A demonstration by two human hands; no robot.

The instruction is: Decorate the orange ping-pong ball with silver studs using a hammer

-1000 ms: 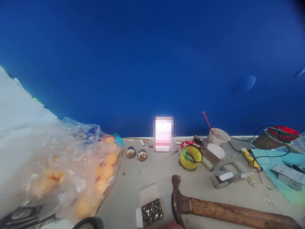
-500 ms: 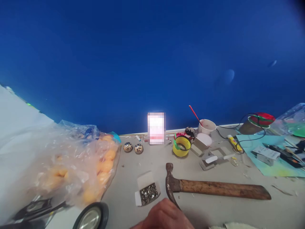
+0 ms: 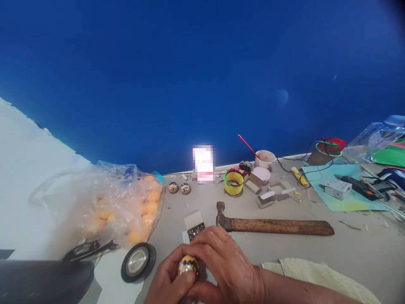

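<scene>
My left hand (image 3: 172,276) is closed round a small ball (image 3: 189,265) covered with shiny metal thumbtacks, its thumb on the near side. A yellowish patch of the ball shows at its top. My right hand (image 3: 221,261) closes over the ball from the right, fingers across its top and thumb low down; its fingertips are partly hidden behind the left hand. Just beyond the hands is an open white box of thumbtacks (image 3: 196,230), partly covered by the right fingers. A wooden-handled hammer (image 3: 278,226) lies to the right.
Two tack-covered balls (image 3: 185,188) sit farther back. On the left lie a plastic bag of orange-yellow balls (image 3: 148,209) and a black-rimmed round object (image 3: 138,261). A yellow tape roll (image 3: 234,183), a paper cup (image 3: 265,158) and a beige cloth (image 3: 303,270) stand or lie rightward.
My view has tilted down and shifted slightly. Earlier only part of one hand showed beside the tack box; now both hands are in view round the tack-covered ball.
</scene>
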